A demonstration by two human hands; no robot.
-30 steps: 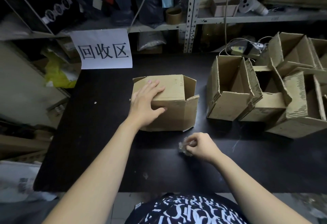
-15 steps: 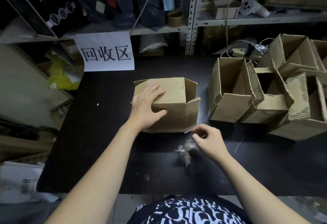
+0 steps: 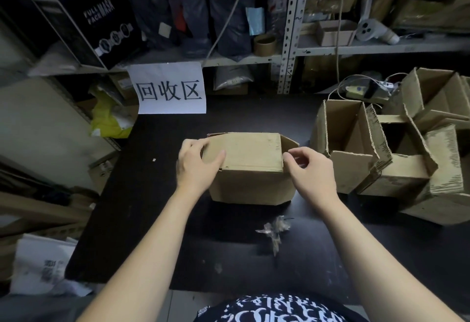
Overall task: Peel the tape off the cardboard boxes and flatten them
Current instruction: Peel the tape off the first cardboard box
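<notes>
A small brown cardboard box (image 3: 250,169) stands in the middle of the black table (image 3: 157,194), its right end flaps loose. My left hand (image 3: 197,166) grips the box's top left corner, thumb on the top face. At the box's top right corner is my right hand (image 3: 309,173), fingers curled against the edge there. A crumpled strip of clear tape (image 3: 274,231) lies on the table in front of the box, apart from both hands.
Several opened cardboard boxes (image 3: 381,153) crowd the table's right side. A white paper sign (image 3: 169,89) hangs at the back left under a metal shelf (image 3: 287,52) full of goods. Cables and a device (image 3: 366,90) lie at the back right.
My right hand let go of the crumpled tape, left it on the table and rose to the box's right edge. My left hand shifted to the left corner. The box turned slightly.
</notes>
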